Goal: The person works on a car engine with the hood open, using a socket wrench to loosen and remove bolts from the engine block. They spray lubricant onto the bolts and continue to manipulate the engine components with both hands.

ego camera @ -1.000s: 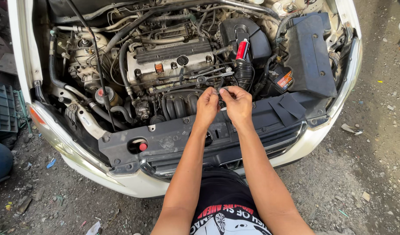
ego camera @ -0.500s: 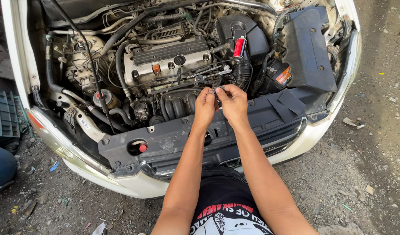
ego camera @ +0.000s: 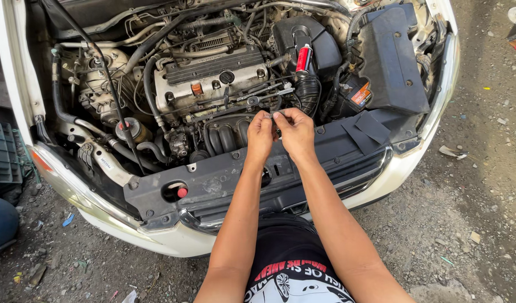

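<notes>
We stand at the front of a white car (ego camera: pixel 157 238) with the hood raised and both arms stretched over the black front panel (ego camera: pixel 224 179). Our left hand (ego camera: pixel 261 134) and right hand (ego camera: pixel 296 132) meet side by side, knuckles up, just above the panel's rear edge and in front of the black intake pipes (ego camera: pixel 227 134). The fingertips of both hands pinch a small metal part (ego camera: pixel 276 116) between them; it is too small to tell its exact shape. Both hands are closed around it, thumbs and forefingers pressed together.

Just behind the hands, a ratchet wrench (ego camera: pixel 263 96) lies across the engine, resting near the silver engine cover (ego camera: pixel 213 78). A red spray can (ego camera: pixel 303 58) stands upright beside the black air box (ego camera: pixel 303 39), to the right of the engine cover. Further right sits the battery (ego camera: pixel 359 92) with an orange label, next to a large black plastic cover (ego camera: pixel 392 62).

On the left of the bay, a thin prop rod (ego camera: pixel 109 90) runs diagonally down past a round reservoir cap (ego camera: pixel 126 128). A red knob (ego camera: pixel 182 192) shows in an oval opening of the front panel. The ground (ego camera: pixel 471 191) around the car is gravel with scattered litter. A green crate (ego camera: pixel 3 157) stands at the left edge.
</notes>
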The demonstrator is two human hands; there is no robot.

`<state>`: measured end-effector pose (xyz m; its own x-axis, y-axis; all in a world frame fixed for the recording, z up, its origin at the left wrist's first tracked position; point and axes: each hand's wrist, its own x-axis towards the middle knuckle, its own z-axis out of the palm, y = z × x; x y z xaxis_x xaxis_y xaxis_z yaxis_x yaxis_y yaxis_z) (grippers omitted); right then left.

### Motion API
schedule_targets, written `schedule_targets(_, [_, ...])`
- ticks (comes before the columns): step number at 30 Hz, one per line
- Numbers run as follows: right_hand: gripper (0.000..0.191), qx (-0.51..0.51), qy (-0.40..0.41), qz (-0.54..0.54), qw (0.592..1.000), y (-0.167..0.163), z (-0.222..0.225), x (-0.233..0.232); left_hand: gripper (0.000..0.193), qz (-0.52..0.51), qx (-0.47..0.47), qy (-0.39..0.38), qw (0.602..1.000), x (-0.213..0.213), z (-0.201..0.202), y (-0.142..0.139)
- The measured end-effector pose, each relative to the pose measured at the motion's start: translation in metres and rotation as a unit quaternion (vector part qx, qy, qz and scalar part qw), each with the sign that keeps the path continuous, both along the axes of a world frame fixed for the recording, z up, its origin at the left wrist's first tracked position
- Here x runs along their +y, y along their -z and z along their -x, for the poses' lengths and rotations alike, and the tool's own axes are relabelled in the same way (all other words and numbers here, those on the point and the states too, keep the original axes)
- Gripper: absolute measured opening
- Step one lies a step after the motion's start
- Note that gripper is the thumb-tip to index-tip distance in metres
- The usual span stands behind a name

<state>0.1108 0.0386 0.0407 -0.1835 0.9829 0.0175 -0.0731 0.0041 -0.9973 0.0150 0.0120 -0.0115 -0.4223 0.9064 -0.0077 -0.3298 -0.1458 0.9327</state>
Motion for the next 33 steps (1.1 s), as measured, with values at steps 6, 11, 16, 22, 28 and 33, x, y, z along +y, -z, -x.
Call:
schedule_targets(6, [0.010,0.011,0.014,0.012,1.000,-0.001,0.002,0.002,0.026,-0.019,0.011,0.005,1.000,-0.001,0.001,-0.001])
schedule_targets(11, [0.010,0.022,0.012,-0.018,1.000,-0.003,0.005,0.001,0.025,0.004,0.021,-0.002,1.000,0.000,0.002,0.002])
schedule_targets(16, [0.010,0.021,0.005,0.002,1.000,-0.001,0.006,0.002,0.025,-0.006,0.022,-0.012,1.000,0.000,0.002,0.003])
schedule_targets(22, [0.012,0.003,0.013,0.023,1.000,-0.002,0.006,-0.002,0.027,-0.022,-0.009,-0.013,1.000,0.001,0.001,0.007])
schedule_targets(28, [0.012,0.005,0.029,0.032,0.999,-0.007,0.007,-0.005,0.027,-0.014,0.004,-0.018,1.000,0.002,0.001,0.010])
schedule_targets(33, [0.011,-0.006,0.020,0.000,1.000,-0.007,0.007,-0.004,0.026,-0.013,0.002,-0.024,1.000,0.004,0.000,0.011])
